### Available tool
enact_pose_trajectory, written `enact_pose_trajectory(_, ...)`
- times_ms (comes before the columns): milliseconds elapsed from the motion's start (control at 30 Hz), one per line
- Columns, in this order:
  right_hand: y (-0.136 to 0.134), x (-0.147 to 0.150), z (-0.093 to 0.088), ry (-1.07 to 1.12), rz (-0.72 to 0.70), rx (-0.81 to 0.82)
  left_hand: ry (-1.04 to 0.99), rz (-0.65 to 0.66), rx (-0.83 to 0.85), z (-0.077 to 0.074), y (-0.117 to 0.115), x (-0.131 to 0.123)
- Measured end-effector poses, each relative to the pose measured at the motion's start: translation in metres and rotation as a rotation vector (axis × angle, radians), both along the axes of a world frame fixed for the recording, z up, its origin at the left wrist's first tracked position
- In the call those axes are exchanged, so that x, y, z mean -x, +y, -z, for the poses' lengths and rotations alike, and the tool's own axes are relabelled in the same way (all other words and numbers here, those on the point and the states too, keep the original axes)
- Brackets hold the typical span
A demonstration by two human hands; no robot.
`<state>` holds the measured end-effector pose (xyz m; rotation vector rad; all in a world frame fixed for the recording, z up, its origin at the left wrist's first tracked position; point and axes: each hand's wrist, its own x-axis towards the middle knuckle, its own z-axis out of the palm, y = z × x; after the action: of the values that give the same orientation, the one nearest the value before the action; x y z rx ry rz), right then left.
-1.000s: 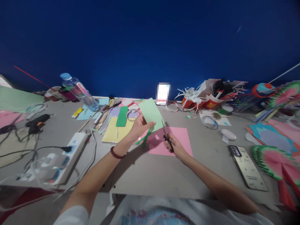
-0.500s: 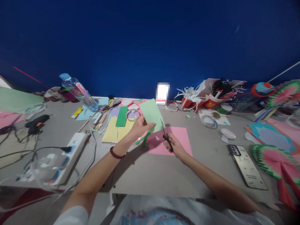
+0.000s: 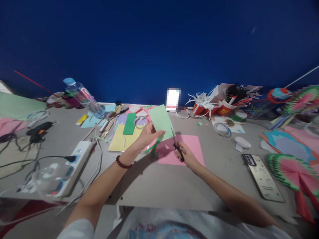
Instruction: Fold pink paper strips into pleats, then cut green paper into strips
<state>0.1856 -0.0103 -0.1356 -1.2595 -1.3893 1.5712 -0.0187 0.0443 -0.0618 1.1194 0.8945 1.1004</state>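
A light green sheet of paper [image 3: 160,120] is pinched in my left hand [image 3: 149,135], thumb on its near face. My right hand [image 3: 185,154] grips a pair of black-handled scissors [image 3: 179,151], blades pointing up at the paper's right edge. Whether the blades bite into the paper I cannot tell. Below both hands a pink sheet [image 3: 191,149] lies flat on the table. Dark green strips [image 3: 155,147] show beneath my left hand. Left of them, a dark green paper rectangle [image 3: 130,123] rests on a yellow sheet [image 3: 117,141].
To the left are a power strip [image 3: 77,166], a glue gun [image 3: 41,131] and a plastic bottle [image 3: 86,98]. On the right lie a phone [image 3: 265,179], a white mouse [image 3: 242,142] and a folded paper fan [image 3: 291,169]. Red cups [image 3: 225,108] stand at the back.
Almost nothing differs. Both hands keep their places, with the paper and scissors held as before; any shift of the blades is too small to make out.
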Motion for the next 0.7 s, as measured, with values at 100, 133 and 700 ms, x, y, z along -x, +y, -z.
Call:
enact_pose_trajectory(100,0.0004,-0.0003,0.0022,0.009,-0.019,-0.039,0.005,0.000,0.005,0.0006,0.0006,0.0005)
enact_pose_trajectory(133,0.0005,-0.0005,0.0027,0.006,-0.018,-0.043,0.007,0.001,0.004,0.0007,0.0006,0.0005)
enact_pose_trajectory(700,0.0014,-0.0011,0.0091,0.070,0.010,-0.042,0.025,-0.013,-0.004,0.0026,0.0026,0.0016)
